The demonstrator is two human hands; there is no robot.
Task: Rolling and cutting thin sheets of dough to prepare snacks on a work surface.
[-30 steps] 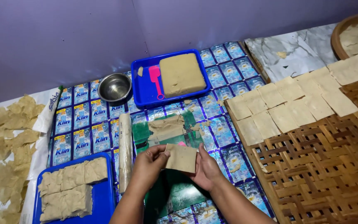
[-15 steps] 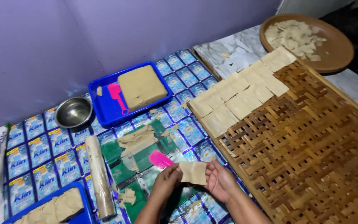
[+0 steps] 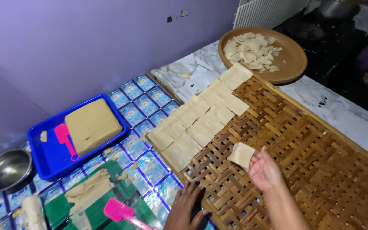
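right hand [image 3: 264, 171]: palm up over the woven rack [image 3: 303, 157], fingers [image 3: 252, 167] loosely curled, holding one dough square [image 3: 241, 154] by its near edge.
dough square: pale tan, thin, flat, roughly square with one slightly rounded corner; matte surface, no visible folds. It sits above the rack's slats, just right of the laid-out row, apart from it.
left hand [image 3: 185, 208]: low at the frame's bottom edge, fingers spread and flat on the near corner of the rack; holds nothing.
laid sheets [image 3: 201, 121]: same tan dough, squares placed edge to edge in two rows running diagonally along the rack's left side, some overlapping slightly.
woven rack: brown basket-weave strips with open gaps, wooden frame, lying on the bench and covering most of the right half.
round tray [image 3: 292, 57]: brown, at the rack's far end, heaped with loose dough pieces [image 3: 252, 49].
blue tray [image 3: 50, 155]: left of the rack, carries a thick tan dough block [image 3: 92, 125] and a pink scraper [image 3: 64, 139].
steel bowl [image 3: 6, 169]: far left, beside the blue tray.
green mat [image 3: 103, 204]: near bottom left, with rolled-out dough [image 3: 88, 191] and a second pink scraper [image 3: 122, 212] on it.
rolling pin [image 3: 33, 213]: bottom left, partly cut off by the frame.
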